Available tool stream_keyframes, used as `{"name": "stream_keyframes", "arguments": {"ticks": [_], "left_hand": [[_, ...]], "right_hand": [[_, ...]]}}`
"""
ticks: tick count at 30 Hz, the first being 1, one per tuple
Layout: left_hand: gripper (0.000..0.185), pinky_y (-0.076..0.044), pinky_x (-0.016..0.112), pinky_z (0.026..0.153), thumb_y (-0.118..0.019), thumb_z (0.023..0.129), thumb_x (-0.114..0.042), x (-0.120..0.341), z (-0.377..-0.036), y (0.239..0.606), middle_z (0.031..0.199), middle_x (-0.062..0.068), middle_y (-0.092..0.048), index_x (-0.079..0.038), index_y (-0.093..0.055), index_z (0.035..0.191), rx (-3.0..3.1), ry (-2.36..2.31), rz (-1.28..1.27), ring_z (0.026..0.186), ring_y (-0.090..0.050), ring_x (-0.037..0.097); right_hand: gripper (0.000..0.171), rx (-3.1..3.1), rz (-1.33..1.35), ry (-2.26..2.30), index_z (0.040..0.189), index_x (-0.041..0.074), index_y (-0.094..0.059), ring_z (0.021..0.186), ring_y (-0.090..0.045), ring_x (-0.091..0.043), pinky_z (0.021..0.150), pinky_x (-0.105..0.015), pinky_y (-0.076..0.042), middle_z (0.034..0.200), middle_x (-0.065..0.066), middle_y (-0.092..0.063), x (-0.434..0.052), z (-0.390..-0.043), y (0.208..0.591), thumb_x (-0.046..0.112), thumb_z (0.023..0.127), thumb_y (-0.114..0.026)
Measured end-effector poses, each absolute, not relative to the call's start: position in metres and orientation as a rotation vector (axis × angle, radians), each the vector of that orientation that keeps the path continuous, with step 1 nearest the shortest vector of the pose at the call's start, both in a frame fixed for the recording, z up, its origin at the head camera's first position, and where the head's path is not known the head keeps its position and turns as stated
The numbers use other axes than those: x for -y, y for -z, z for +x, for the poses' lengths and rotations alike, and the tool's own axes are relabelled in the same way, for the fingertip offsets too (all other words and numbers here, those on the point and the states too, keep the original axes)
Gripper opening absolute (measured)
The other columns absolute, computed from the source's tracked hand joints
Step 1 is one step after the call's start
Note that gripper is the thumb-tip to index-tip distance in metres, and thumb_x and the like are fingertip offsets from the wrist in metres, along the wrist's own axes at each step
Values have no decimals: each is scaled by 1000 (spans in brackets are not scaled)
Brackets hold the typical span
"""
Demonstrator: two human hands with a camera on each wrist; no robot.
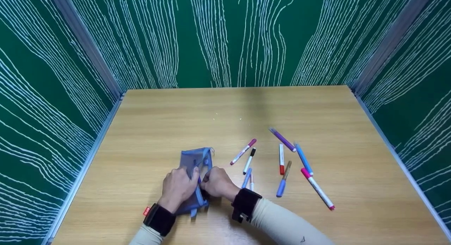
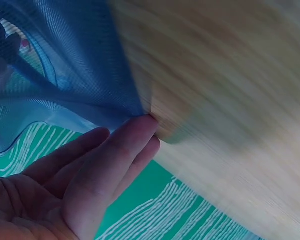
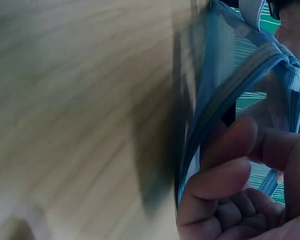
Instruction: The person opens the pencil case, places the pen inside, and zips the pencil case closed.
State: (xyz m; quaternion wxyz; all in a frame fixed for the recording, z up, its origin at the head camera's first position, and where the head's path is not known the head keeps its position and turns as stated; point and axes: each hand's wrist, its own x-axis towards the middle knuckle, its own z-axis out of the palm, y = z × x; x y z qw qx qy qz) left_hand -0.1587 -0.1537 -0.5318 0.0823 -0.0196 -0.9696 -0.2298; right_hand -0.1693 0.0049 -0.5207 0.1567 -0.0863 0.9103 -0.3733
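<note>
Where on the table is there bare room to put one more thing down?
Bare room: between the left rail and the left hand, and along the back wall, save small white specks. Crowded: at the pouch, where the right hand is, and right of it, among the pens.

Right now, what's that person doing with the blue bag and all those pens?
A person is busy with a blue mesh bag. Their left hand holds it, and their right hand is at its open edge, fingers curled. I can't tell whether those fingers grip a pen. Several pens lie scattered on the wooden table, to the right of the bag.
</note>
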Motion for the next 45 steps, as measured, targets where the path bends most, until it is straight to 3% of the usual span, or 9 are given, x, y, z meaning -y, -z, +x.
{"name": "stream_keyframes", "arguments": {"ticks": [6,9,13,16,21,29,36,45], "left_hand": [[46,-51,51,56,-56,98,-42,156,-158,534,71,20,-68,-9,-59,66,2841,689,-80,64,-67,38],[46,-51,50,56,-56,98,-42,156,-158,534,71,20,-67,-9,-58,66,2849,704,-74,63,-67,37],[44,-51,51,57,-56,99,-41,156,-159,534,74,21,-68,-7,-62,71,2853,720,-76,65,-67,38],[44,-52,52,59,-55,99,-41,156,-159,534,78,23,-69,-4,-66,78,2848,718,-80,68,-68,39],[45,-52,51,60,-55,99,-41,156,-159,535,78,22,-70,-3,-68,80,2862,715,-70,68,-69,38],[47,-52,50,60,-54,99,-43,154,-159,533,78,22,-69,-2,-68,83,2895,687,-61,69,-68,38],[51,-54,52,65,-53,100,-43,154,-158,533,89,25,-72,5,-73,102,2928,674,-69,78,-71,41],[53,-54,50,63,-52,100,-44,154,-159,532,85,24,-71,5,-72,100,2930,677,-76,75,-71,39]], "right_hand": [[35,-2598,-276,1057,54,17,-57,56,-48,-8,52,-22,-37,53,10,-48,3,-170,518,13,87,-71],[27,-2598,-307,1042,59,13,-65,60,-51,-9,55,-23,-41,57,9,-52,6,-170,519,11,86,-70],[15,-2584,-388,1076,74,11,-79,69,-55,-11,62,-25,-47,63,5,-59,6,-170,520,5,84,-69],[19,-2575,-436,1122,88,13,-83,78,-59,-13,69,-26,-51,70,3,-66,3,-170,520,2,84,-68],[12,-2568,-403,1113,98,14,-84,86,-67,-14,75,-27,-54,87,2,-77,-3,-171,520,12,91,-74],[10,-2616,-372,1024,89,17,-82,71,-62,-9,66,-28,-51,78,7,-73,-20,-176,515,25,91,-78],[12,-2696,-372,1050,85,17,-83,66,-60,-8,65,-30,-50,78,6,-73,-36,-180,509,28,90,-79],[20,-2784,-306,1039,78,16,-79,61,-59,-11,61,-32,-48,70,6,-70,-52,-185,502,33,90,-80]]}}
